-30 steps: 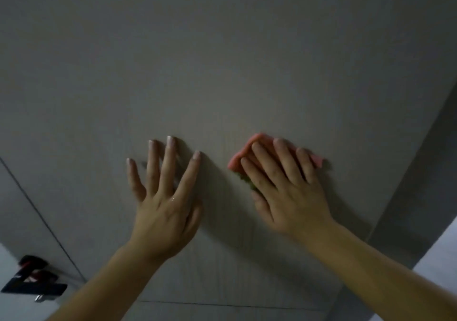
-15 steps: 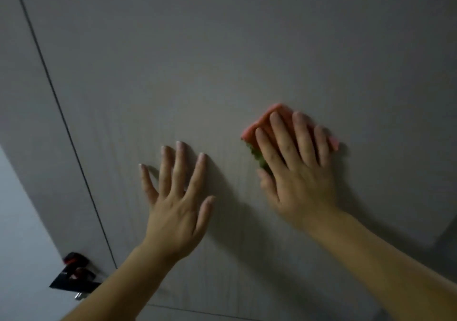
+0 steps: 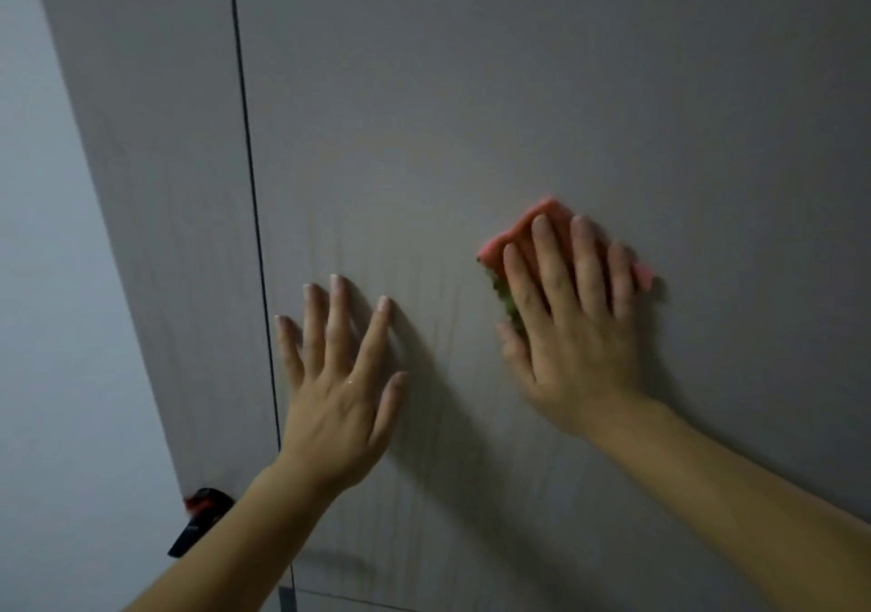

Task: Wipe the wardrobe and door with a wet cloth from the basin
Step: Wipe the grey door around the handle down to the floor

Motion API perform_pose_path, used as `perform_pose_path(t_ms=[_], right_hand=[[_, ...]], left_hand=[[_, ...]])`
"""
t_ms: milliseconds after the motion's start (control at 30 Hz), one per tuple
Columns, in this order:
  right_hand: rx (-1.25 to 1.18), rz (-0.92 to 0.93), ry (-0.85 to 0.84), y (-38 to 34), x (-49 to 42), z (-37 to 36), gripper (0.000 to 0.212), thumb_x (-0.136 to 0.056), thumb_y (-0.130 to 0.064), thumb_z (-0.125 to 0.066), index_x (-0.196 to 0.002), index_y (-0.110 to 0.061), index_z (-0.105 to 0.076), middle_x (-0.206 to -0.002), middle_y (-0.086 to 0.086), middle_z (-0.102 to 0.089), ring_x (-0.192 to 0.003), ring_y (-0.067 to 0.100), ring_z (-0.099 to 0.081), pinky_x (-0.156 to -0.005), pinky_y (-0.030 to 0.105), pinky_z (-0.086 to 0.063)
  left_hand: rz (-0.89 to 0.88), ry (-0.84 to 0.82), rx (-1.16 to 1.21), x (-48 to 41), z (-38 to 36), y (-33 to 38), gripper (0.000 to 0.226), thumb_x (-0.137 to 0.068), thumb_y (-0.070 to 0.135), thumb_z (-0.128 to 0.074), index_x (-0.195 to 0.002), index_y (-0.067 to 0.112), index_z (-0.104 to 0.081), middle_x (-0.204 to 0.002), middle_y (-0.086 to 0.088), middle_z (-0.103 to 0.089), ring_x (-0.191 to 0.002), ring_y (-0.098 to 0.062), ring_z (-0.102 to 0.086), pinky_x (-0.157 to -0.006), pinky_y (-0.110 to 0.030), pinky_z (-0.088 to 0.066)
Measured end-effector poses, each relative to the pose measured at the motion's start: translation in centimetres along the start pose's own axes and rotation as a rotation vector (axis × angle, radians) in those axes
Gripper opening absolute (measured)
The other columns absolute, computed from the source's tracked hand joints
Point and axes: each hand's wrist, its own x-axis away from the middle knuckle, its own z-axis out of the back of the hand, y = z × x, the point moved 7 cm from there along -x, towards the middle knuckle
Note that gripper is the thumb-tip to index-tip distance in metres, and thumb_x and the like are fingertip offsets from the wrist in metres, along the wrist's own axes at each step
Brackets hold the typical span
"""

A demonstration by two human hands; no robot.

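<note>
A grey wood-grain wardrobe panel [image 3: 518, 93] fills most of the view. My right hand [image 3: 570, 324] lies flat with straight fingers on a folded pink cloth [image 3: 532, 227] that has a green edge, and presses it against the panel. To its left, my left hand [image 3: 339, 376] rests flat on the same panel with fingers spread and holds nothing. The hand hides most of the cloth.
A dark vertical seam [image 3: 245, 140] separates this panel from a narrower one [image 3: 165, 187] on the left. A pale wall [image 3: 42, 281] lies beyond it. A black and red object [image 3: 200, 519] sits low at the left, partly behind my left forearm.
The view has swung left, so the seam and the wall now show more. My right hand has slid the cloth upward on the panel. My left hand stays flat beside it.
</note>
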Motion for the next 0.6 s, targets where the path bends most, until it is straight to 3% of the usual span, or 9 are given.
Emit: perform_pose_path(t_ms=[167,267,367,500,600], right_hand=[[0.088,0.359,-0.151,-6.9,4.7,-3.1,0.075,-0.099,-0.048,-0.045,-0.163,-0.02,-0.016,-0.171,0.005,-0.007,-0.157,0.031,-0.005,-0.127,0.05,-0.001],[0.054,0.265,-0.085,-6.9,0.1,-1.5,0.07,-0.099,-0.044,-0.043,-0.162,-0.021,-0.022,-0.169,0.005,-0.012,-0.156,0.032,-0.013,-0.125,0.05,-0.007],[0.023,0.093,-0.033,-7.4,-4.3,-0.4,0.071,-0.1,-0.043,-0.04,-0.162,-0.018,-0.017,-0.169,0.009,-0.007,-0.156,0.035,-0.005,-0.125,0.054,-0.004],[0.099,0.351,-0.135,-12.5,-0.9,-3.1,0.074,-0.1,-0.046,-0.044,-0.163,-0.018,-0.016,-0.17,0.008,-0.004,-0.157,0.035,-0.004,-0.126,0.053,-0.002],[0.143,0.43,-0.157,-13.7,-1.0,-2.9,0.071,-0.101,-0.048,-0.043,-0.162,-0.02,-0.02,-0.171,0.006,-0.009,-0.157,0.033,-0.009,-0.126,0.051,-0.004]], left_hand=[[-0.042,0.036,0.011,0.8,0.9,-2.4,0.072,-0.103,0.05,-0.023,-0.163,0.017,-0.002,-0.17,-0.016,0.009,-0.157,-0.038,0.007,-0.12,-0.071,-0.007],[0.094,0.093,0.028,1.2,2.1,-6.1,0.075,-0.102,0.049,-0.026,-0.163,0.013,-0.001,-0.169,-0.018,0.013,-0.156,-0.04,0.01,-0.121,-0.069,-0.001],[0.131,0.075,0.029,1.4,2.3,-8.2,0.073,-0.102,0.047,-0.027,-0.163,0.014,-0.005,-0.169,-0.016,0.014,-0.156,-0.04,0.012,-0.12,-0.07,-0.001],[0.039,0.056,0.052,1.8,2.5,-9.2,0.071,-0.104,0.047,-0.025,-0.164,0.016,-0.004,-0.17,-0.013,0.013,-0.157,-0.035,0.011,-0.122,-0.065,0.0],[0.029,0.097,0.075,2.6,3.2,-11.0,0.07,-0.104,0.045,-0.026,-0.163,0.015,-0.006,-0.171,-0.014,0.007,-0.158,-0.034,0.004,-0.124,-0.061,-0.007]])
